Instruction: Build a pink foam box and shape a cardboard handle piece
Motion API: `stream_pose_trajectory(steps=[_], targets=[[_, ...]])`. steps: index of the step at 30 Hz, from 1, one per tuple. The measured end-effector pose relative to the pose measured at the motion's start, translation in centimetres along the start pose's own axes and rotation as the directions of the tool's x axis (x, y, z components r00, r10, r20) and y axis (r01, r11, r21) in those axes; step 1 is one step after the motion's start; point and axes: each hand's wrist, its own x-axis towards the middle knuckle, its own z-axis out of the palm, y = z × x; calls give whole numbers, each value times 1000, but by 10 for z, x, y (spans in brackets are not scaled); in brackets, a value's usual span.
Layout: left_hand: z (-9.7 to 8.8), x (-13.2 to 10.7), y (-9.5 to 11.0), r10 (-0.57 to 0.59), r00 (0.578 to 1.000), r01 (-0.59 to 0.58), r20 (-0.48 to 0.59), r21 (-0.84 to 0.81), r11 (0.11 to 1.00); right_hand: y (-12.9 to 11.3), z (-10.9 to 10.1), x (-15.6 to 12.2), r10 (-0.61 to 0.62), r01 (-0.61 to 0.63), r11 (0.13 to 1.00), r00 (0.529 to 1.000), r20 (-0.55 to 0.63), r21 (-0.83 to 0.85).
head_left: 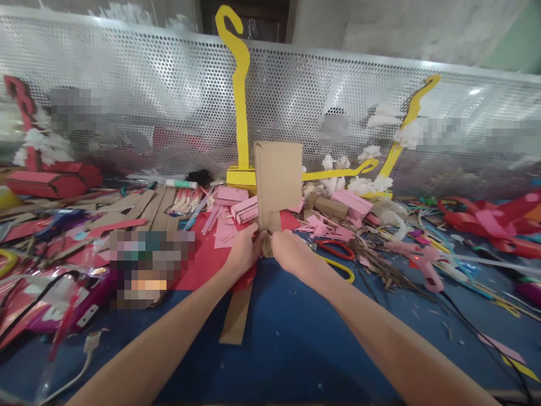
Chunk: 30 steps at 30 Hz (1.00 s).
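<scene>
Head view: left hand (244, 250) and right hand (288, 252) close together above the blue counter (296, 344), both pinching the narrow lower end of a brown cardboard piece (278, 183), fingers curled and pressed on it from either side. Cardboard piece held upright, its wide rectangular upper part rising above the hands, in front of a tall yellow hook shape (239, 84) standing against the perforated metal screen (139, 107). Under the left hand, a red paper sheet (207, 259); below that, a brown cardboard strip (235, 318) flat on the counter. Just right of the right hand, red-handled scissors (333, 249) and a yellow curved strip (342, 268). Behind, pink paper boxes (236, 203) and scraps; farther right, a pink glue gun (416, 260) among twigs. White cable (87, 352) at lower left.
</scene>
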Motion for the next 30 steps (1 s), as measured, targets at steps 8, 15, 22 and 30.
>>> stream_pose_trajectory(steps=[8, 15, 22, 30], targets=[[2, -1, -1, -14, 1000, 13, -23, -21, 1000, -7, 8, -14, 34, -31, 999, 996, -80, 41], [2, 0, 0, -11, 1000, 10, -21, -45, 999, -9, 13, -26, 71, -68, 997, 995, -76, 44], [1, -1, -1, 2, 1000, 0, 22, -92, 996, -9, 10, -33, 74, -74, 997, 997, -28, 23], [-1, -1, -4, 9, 1000, -7, 15, -138, 990, -8, -2, -20, 33, -33, 999, 997, 64, -12]])
